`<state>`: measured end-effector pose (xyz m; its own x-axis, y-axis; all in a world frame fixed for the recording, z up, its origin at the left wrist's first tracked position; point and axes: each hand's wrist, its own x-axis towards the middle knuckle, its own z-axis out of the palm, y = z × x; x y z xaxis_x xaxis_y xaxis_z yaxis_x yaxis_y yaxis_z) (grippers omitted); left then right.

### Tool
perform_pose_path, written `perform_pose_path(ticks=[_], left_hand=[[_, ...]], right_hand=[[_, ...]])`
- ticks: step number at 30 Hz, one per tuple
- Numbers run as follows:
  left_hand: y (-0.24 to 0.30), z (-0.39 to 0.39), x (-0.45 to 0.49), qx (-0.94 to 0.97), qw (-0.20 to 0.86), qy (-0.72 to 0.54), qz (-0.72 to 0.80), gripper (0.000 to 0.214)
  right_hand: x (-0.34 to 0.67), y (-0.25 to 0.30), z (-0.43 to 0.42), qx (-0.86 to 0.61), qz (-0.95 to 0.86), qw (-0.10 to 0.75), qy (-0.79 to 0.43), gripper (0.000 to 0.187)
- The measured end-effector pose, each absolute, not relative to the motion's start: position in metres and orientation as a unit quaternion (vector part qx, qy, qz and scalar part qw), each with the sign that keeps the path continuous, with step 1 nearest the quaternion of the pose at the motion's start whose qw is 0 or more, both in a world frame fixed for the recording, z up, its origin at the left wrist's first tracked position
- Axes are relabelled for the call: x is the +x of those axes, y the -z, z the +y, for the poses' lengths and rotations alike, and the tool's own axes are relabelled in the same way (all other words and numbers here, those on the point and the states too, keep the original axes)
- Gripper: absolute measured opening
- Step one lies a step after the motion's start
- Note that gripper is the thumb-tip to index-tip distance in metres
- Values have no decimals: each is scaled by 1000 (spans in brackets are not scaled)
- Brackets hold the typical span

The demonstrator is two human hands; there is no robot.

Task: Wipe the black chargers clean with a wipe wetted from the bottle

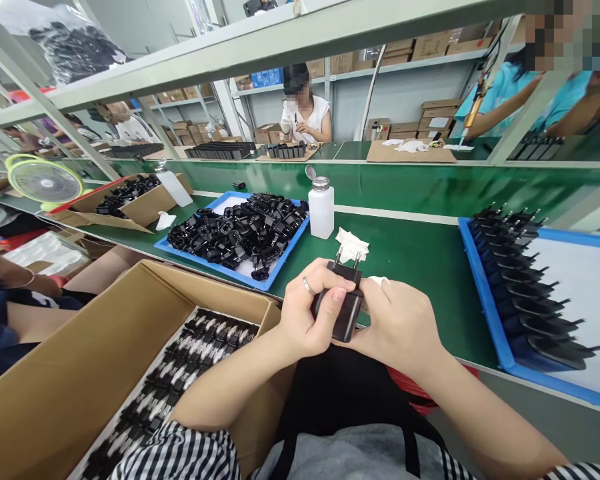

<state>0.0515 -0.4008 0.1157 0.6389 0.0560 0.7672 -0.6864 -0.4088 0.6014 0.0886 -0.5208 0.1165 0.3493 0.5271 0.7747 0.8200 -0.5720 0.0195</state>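
My left hand (305,308) is closed around a black plug adapter (347,317), its thumb lying across the face. Two metal pins stick up from the adapter's far end. My right hand (403,319) grips the same adapter from the right side and below. A bit of white cloth (380,281) pokes out above the right fingers. Just beyond the pins, a crumpled white cloth (351,244) lies on the green table. Behind it stands a white pump bottle (321,210) with its metal lid flipped up.
A blue-rimmed tray (267,283) holds a heap of black plug parts. At right, another blue tray (485,300) carries a row of black adapters, pins outward. An open cardboard box (80,360) of packed adapters sits at my left. A shelf beam (260,63) crosses overhead; co-workers sit opposite.
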Motion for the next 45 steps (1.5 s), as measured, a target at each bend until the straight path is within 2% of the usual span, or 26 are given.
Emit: perform_pose_path(ticks=[5, 11, 15, 19, 22, 25, 28, 32, 37, 45], left_hand=[[-116, -397, 51, 765, 519, -337, -181, 18], [-112, -396, 50, 727, 551, -367, -183, 16], [-112, -396, 49, 732, 539, -376, -181, 18], [-116, -398, 48, 732, 543, -379, -162, 17], [-115, -397, 59, 719, 606, -317, -122, 38], [-100, -389, 88, 708, 661, -230, -93, 50], [-67, -374, 123, 704, 688, -175, -20, 47], [-23, -357, 152, 707, 692, -138, 51, 42], [-1, -353, 158, 668, 731, -130, 42, 42], [-4, -353, 158, 660, 742, -116, 27, 39]], right_hand=[[90, -119, -521, -815, -421, 232, 323, 37], [82, -123, -522, -830, -399, 301, 248, 44], [79, -115, -521, -790, -400, 375, 273, 54], [84, -104, -522, -741, -463, 402, 274, 49], [103, -99, -522, -704, -463, 513, 161, 55], [137, -91, -511, -683, -397, 612, 39, 40], [173, -75, -490, -761, -332, 557, -20, 24], [200, -45, -469, -829, -317, 460, -28, 18], [205, -20, -465, -816, -289, 500, -13, 22], [203, -13, -462, -786, -241, 568, 31, 24]])
